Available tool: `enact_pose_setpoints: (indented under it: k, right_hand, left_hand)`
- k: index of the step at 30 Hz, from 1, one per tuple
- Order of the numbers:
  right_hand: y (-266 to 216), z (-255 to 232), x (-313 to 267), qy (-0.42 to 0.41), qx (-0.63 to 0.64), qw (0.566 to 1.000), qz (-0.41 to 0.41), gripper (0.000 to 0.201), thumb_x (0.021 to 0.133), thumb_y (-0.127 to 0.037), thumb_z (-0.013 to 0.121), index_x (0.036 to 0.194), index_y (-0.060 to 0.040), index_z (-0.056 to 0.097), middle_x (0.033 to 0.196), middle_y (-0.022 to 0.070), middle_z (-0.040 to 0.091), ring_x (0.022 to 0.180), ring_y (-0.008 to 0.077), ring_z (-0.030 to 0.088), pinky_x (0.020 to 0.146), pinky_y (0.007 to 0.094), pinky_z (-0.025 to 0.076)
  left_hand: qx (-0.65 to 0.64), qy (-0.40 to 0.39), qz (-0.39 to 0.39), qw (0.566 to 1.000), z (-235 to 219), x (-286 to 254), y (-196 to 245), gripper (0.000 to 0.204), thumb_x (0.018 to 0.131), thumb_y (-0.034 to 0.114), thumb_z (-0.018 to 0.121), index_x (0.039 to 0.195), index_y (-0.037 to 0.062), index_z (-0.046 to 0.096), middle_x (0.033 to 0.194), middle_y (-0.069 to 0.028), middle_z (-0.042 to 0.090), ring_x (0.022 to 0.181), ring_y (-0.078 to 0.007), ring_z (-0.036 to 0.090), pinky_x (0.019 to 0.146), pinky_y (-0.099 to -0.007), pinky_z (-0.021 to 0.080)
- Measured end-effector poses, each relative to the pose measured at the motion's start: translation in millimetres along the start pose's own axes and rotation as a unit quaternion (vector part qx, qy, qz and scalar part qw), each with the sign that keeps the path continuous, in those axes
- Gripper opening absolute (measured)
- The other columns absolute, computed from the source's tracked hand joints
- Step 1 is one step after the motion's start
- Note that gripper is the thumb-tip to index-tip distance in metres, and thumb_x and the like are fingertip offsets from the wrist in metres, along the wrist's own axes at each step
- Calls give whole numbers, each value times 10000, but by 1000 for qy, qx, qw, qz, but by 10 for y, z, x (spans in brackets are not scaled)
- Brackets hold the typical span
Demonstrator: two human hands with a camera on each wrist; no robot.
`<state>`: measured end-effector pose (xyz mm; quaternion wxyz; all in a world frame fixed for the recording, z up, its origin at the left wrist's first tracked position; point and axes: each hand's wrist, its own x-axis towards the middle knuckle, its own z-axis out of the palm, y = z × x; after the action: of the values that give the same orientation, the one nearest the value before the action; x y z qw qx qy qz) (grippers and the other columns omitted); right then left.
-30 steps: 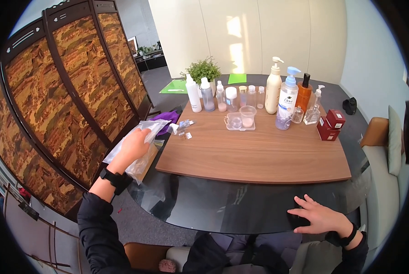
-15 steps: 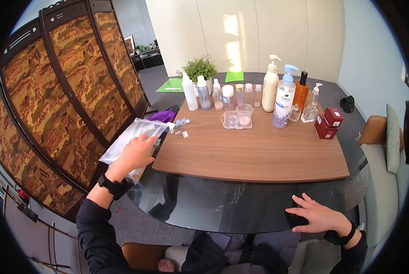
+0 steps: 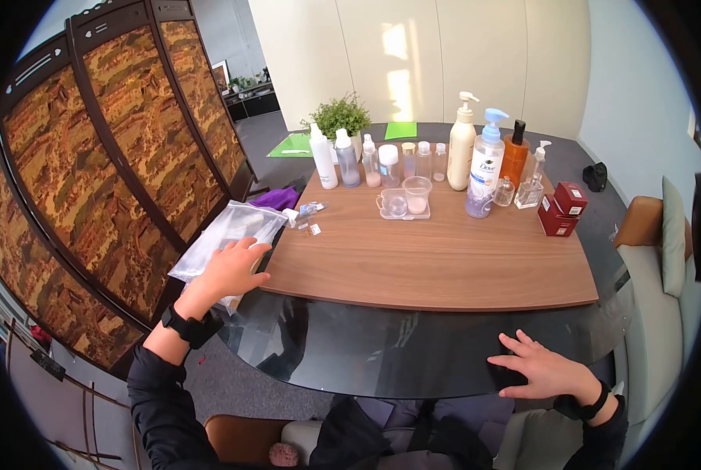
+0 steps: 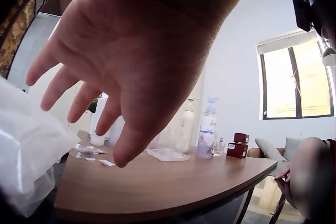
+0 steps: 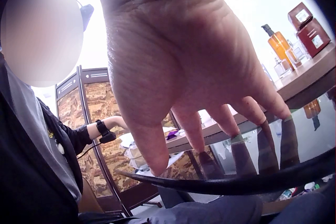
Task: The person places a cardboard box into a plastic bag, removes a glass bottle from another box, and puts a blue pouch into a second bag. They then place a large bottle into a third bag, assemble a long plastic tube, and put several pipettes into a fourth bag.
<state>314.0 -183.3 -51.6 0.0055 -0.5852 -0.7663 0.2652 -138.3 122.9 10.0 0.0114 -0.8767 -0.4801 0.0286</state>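
Note:
Beside the left edge of the wooden board, my left hand [image 3: 231, 270] hovers with its fingers spread, over the near side of a clear plastic bag [image 3: 201, 244]. In the left wrist view, a gap separates those fingers from the crinkled bag [image 4: 26, 150], and the palm holds nothing. My right hand [image 3: 544, 368] rests its fingertips on the dark glass tabletop [image 3: 397, 352] near the front edge, fingers spread and straight. Close to the bag lie a purple cloth [image 3: 276, 199] and several small clear packets [image 3: 311, 210] on the board.
Toward the back of the wooden board [image 3: 413, 270] stand several bottles, among them a Dove pump bottle [image 3: 485, 174] and a cream pump bottle [image 3: 461, 153]. A clear tray [image 3: 397, 213] with small cups, two dark red boxes [image 3: 558, 219] and a potted plant [image 3: 342, 117] are also there.
My left hand has let go of the plastic bag, its fingers spreading, and has drawn back slightly toward me. The bag now lies flatter. The right hand stays in place.

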Motion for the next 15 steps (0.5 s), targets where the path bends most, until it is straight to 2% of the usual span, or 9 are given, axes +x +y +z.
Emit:
enact_pose_setpoints:
  k: [4,7,10,15]
  right_hand:
    - [5,-4,-2,-1,-3,1000,-2,663,852,-469,668,1409,-173,465,1531,268,235,1385,551,198,1064,613,332]
    - [1,-4,-8,-2,-8,1000,-1,664,851,-470,670,1409,-173,465,1533,268,231,1384,552,200,1063,614,332]
    - [22,0,-10,-4,-6,1000,-7,662,851,-475,670,1404,-170,472,1535,267,227,1387,549,197,1065,614,330]
    - [51,-3,-10,-4,9,1000,-11,649,857,-483,660,1392,-159,487,1535,260,230,1391,547,188,1068,616,324]
  left_hand:
    - [-9,-66,-3,998,23,54,-7,565,822,360,679,1323,147,528,1307,-120,534,1234,-325,500,980,-490,422]
    - [30,-40,14,999,-6,58,196,570,832,362,672,1335,142,519,1317,-123,530,1249,-312,491,995,-504,396]
    - [0,-43,83,996,9,138,442,574,845,374,662,1350,149,507,1342,-124,517,1252,-316,489,1005,-499,385]
    - [-3,-116,167,979,45,364,1131,586,881,402,621,1392,163,460,1395,-116,489,1293,-313,462,1041,-538,346]
